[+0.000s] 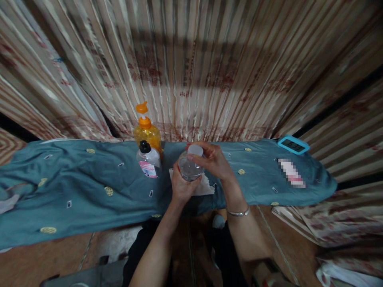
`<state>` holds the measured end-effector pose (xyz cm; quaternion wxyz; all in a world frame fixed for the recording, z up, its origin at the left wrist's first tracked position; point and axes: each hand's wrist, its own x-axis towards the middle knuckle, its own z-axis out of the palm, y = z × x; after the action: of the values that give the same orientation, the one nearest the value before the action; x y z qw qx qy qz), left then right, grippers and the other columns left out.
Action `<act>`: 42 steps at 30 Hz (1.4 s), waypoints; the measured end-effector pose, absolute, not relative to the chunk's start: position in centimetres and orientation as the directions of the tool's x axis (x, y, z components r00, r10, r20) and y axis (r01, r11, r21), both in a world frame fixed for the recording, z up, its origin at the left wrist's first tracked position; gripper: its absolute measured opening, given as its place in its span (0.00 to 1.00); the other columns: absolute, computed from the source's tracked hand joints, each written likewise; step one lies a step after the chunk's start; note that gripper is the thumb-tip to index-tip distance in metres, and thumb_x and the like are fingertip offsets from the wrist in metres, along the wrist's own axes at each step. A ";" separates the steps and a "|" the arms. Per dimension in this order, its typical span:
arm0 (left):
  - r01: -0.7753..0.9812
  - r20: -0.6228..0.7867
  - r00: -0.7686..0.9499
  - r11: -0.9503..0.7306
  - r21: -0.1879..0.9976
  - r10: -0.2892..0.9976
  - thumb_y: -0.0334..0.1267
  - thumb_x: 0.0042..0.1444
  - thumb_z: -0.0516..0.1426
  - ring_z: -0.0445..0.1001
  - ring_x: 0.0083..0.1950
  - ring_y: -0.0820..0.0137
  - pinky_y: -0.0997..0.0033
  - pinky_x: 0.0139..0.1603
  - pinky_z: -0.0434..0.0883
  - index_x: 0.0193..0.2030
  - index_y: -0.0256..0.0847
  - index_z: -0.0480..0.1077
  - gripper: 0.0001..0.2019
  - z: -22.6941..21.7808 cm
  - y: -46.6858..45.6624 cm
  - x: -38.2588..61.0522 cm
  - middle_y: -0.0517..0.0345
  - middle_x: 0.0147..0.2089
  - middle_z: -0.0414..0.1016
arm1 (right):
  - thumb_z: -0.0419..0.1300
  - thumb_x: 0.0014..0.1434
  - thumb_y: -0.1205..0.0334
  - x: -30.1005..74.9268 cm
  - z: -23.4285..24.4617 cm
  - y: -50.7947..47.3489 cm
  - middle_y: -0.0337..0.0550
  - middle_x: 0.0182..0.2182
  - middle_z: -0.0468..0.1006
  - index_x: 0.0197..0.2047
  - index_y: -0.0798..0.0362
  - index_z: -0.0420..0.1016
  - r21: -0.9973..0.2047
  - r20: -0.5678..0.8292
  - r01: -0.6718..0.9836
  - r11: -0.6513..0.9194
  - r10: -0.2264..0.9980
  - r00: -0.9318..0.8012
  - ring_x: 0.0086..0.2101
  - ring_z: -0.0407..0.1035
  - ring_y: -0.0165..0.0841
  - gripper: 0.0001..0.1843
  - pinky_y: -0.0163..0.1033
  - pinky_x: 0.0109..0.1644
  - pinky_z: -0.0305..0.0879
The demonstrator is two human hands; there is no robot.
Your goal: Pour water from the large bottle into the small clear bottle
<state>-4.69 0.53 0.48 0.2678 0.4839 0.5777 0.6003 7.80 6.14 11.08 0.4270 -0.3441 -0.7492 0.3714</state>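
In the middle of the head view, my left hand (184, 185) is wrapped round the body of a clear bottle (190, 168). My right hand (214, 159) grips the bottle's round whitish cap (195, 150) from the right, thumb on its near side. The cap sits at the mouth of the bottle; whether it is loose or tight I cannot tell. Beneath my hands lies a white tissue (205, 187). To the left stand a clear bottle with a black cap and pink label (149, 162) and, just behind it, a yellow pump bottle with an orange top (146, 133).
A teal patterned cloth (89, 179) covers the long narrow surface. At its right end are a blue-framed digital clock (293, 145) and a blurred-out pinkish item (291, 173). Striped curtains (191, 79) hang close behind. Something white (8, 204) lies at the left edge.
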 end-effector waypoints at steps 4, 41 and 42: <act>0.229 0.266 -0.382 -0.188 0.955 0.885 0.40 0.40 0.75 0.84 0.58 0.54 0.54 0.59 0.82 0.62 0.43 0.67 0.41 0.4 0.5 -4.6 0.48 0.58 0.83 | 0.73 0.64 0.45 8.0 12.8 4.7 0.66 0.53 0.86 0.65 0.70 0.76 -0.623 0.470 0.489 0.610 0.792 -0.389 0.51 0.81 0.55 0.39 0.53 0.55 0.75; 0.220 0.250 -0.368 -0.177 0.959 0.896 0.39 0.37 0.75 0.83 0.59 0.50 0.50 0.61 0.79 0.61 0.43 0.66 0.42 -0.5 1.4 -4.4 0.46 0.57 0.82 | 0.68 0.72 0.64 5.8 24.6 5.0 0.56 0.48 0.89 0.60 0.60 0.81 0.174 -0.325 0.636 0.752 0.654 -0.683 0.50 0.83 0.47 0.17 0.41 0.42 0.65; 0.223 0.251 -0.374 -0.176 0.959 0.893 0.39 0.37 0.75 0.83 0.59 0.50 0.50 0.61 0.80 0.61 0.43 0.66 0.42 -0.5 1.4 -4.4 0.46 0.57 0.82 | 0.70 0.71 0.64 5.8 24.7 5.1 0.54 0.54 0.88 0.65 0.57 0.78 0.155 -0.333 0.623 0.767 0.634 -0.698 0.54 0.82 0.45 0.22 0.40 0.46 0.68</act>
<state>-4.44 1.42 -0.50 0.2811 0.4836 0.5768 0.5952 5.84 5.07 24.69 -0.1863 -0.3413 -0.9212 -0.0151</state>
